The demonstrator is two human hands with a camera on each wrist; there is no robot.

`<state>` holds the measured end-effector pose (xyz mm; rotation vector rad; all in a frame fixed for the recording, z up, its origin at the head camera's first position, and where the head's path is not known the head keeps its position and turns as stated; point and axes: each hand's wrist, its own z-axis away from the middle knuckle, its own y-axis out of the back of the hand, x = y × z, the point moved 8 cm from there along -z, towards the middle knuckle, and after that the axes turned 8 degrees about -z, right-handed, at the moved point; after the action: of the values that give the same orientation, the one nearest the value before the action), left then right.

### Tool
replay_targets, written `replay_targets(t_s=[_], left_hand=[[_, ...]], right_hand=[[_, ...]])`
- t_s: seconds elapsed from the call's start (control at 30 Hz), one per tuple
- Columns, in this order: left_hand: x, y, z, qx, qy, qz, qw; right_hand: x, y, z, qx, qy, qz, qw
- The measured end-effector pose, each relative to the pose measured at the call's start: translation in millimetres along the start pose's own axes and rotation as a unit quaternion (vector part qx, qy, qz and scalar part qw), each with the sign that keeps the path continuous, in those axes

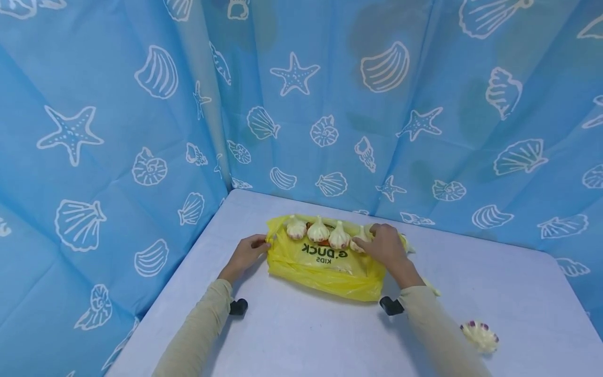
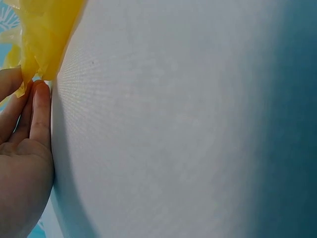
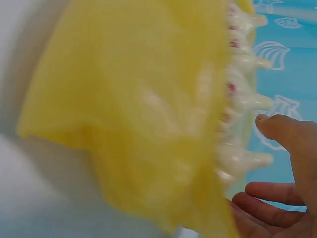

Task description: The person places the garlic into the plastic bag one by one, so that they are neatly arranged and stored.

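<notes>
Hanging along the table's left and far edges, a blue curtain point(image 1: 70, 128) with white shells and starfish fills our background. Near the left edge of the white-covered table point(image 1: 509, 277), we see a pale sleeve point(image 1: 194, 330) and, ahead of it, the left hand point(image 1: 246, 256); a black device point(image 1: 238, 307) sits beside that wrist. Its thumb and fingertips pinch the gathered left end of a yellow plastic bag point(image 1: 325, 284), as we also see from the left wrist.

The bag lies towards the table's far left corner, near the far edge, with dark lettering point(image 1: 325, 253) on top. Along its far side we count four garlic bulbs point(image 1: 317, 230) in a row, stems pointing to the far edge; we cannot tell whether they lie on the bag or inside its mouth.

At the bag's right end is the right hand point(image 1: 387, 248), its thumb well apart from loosely bent fingers. The thumb is next to the rightmost bulb, and we cannot tell if they touch. A second black device point(image 1: 391, 306) flanks that wrist.

Further right, we find a pale piece point(image 1: 409, 245) just beyond the bag, partly hidden, and a fan-shaped cream thing point(image 1: 480, 336) with purple tips, well apart, towards the table's right edge.
</notes>
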<state>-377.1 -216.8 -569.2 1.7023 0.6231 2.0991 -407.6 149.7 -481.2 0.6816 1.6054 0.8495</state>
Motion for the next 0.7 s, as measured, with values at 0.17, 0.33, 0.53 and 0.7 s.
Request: replay_targets(t_s=[0.17, 0.33, 0.53, 0.7], left_hand=[[3.6, -1.5, -1.4, 0.001, -0.001, -0.002, 1.0], [2.0, -3.5, -3.2, -0.001, 0.0, -0.002, 1.0], [0.4, -3.7, -1.8, -0.003, 0.007, -0.006, 0.9999], [1.8, -1.1, 1.1, -0.004, 0.011, -0.011, 0.9999]], right_hand=[[-4, 32, 5.4, 0.012, 0.006, -0.032, 0.9994], [-5, 71, 18.3, 0.038, 0.024, -0.028, 0.9986], [15, 107, 43.1, 0.053, 0.007, -0.003, 0.9985], [38, 133, 71.9, 0.068, -0.004, 0.016, 0.9976]])
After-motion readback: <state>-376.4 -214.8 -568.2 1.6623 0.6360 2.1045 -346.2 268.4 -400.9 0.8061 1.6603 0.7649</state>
